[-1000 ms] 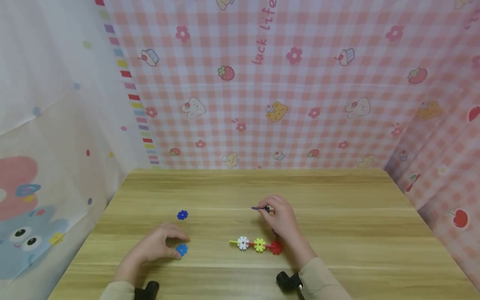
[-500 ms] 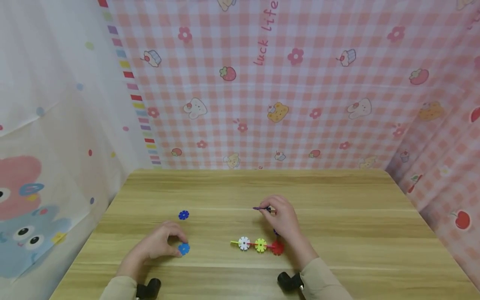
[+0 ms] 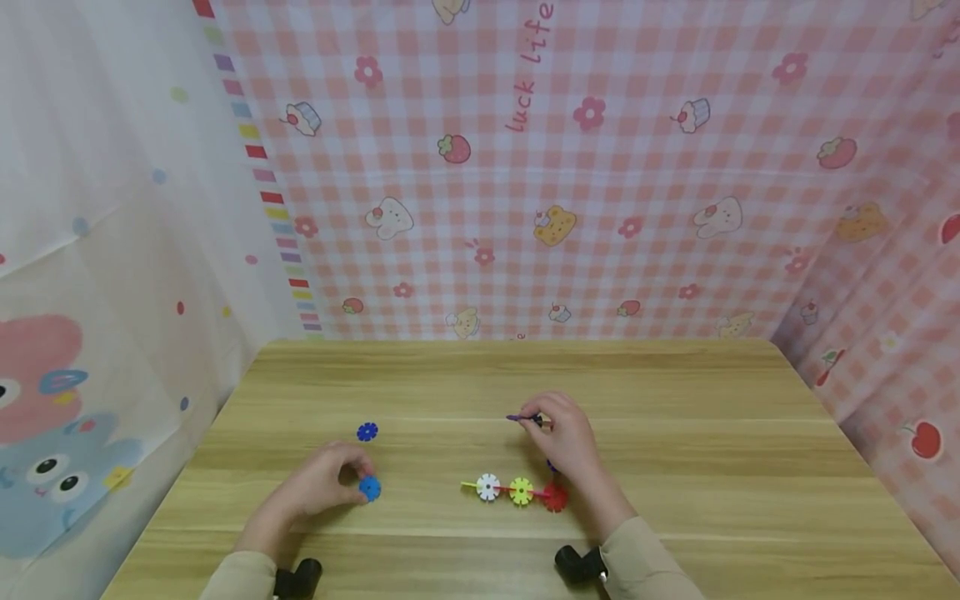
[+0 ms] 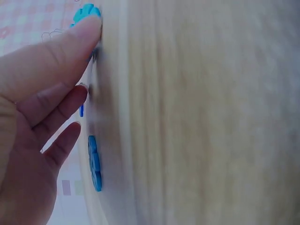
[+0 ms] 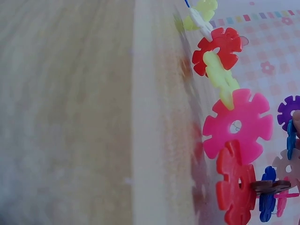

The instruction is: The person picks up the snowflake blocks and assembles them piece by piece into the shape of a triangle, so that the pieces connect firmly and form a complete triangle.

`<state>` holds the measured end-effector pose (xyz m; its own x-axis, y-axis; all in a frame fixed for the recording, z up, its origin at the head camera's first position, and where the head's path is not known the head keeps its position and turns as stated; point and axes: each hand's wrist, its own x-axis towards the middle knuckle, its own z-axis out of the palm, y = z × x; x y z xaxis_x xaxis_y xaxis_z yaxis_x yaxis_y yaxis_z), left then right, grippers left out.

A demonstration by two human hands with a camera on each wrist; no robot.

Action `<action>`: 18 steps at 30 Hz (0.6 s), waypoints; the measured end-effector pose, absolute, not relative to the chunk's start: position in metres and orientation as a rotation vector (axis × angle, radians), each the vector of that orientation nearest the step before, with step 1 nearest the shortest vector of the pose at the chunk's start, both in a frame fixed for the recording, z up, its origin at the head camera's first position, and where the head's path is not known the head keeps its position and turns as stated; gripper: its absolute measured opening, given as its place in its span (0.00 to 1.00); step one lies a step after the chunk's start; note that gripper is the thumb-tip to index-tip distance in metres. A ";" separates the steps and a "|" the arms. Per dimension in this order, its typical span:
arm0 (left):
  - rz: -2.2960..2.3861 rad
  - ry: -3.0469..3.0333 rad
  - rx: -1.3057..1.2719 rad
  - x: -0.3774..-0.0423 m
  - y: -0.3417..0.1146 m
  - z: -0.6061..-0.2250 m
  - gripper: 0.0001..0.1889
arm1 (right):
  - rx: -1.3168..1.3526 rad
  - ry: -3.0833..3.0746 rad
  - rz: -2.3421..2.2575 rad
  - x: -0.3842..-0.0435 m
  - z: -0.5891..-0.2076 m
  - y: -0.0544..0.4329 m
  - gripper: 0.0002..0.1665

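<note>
My left hand (image 3: 322, 482) pinches a light blue notched interlocking disc (image 3: 370, 488) between thumb and fingers, just over the table's left half. In the left wrist view this disc (image 4: 86, 11) shows beyond the thumb tip. Past the hand lies a dark blue disc (image 3: 367, 432). At right centre my right hand (image 3: 561, 429) pinches a purple notched disc (image 3: 514, 417), seen nearly edge-on. The right wrist view shows the purple disc (image 5: 287, 114) beside a blue disc (image 5: 291, 139), at the end of a chain of joined discs, including a red one (image 5: 236, 183). The hand partly hides this chain.
Along the chain's front row lie a white disc (image 3: 488, 487), a yellow disc (image 3: 521, 491) and a red disc (image 3: 555, 497). Another blue disc (image 4: 95, 163) appears low in the left wrist view. Patterned cloths surround the wooden table (image 3: 675, 400).
The left hand has closed its fingers on the light blue disc and shifted it slightly away and to the right. The right hand stays almost still with the purple disc.
</note>
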<state>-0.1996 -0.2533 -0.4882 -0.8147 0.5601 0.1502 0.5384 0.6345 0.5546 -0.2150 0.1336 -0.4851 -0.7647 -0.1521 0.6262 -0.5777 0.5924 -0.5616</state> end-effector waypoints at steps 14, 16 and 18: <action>1.290 2.729 0.637 -0.202 -0.223 -0.467 0.04 | 0.628 -2.223 1.061 -0.216 -0.488 0.134 0.12; 1.335 2.725 0.624 -0.204 -0.212 -0.464 0.04 | 0.634 -2.210 1.062 -0.217 -0.488 0.134 0.12; 1.388 2.712 0.616 -0.206 -0.199 -0.461 0.04 | 0.636 -2.202 1.065 -0.217 -0.488 0.133 0.12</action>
<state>-0.2059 -0.1989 -0.4610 -0.9209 0.3608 0.1476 0.3307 0.5226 0.7858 -0.2170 0.1333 -0.4883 -0.7021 -0.1559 0.6948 -0.6413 0.5623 -0.5220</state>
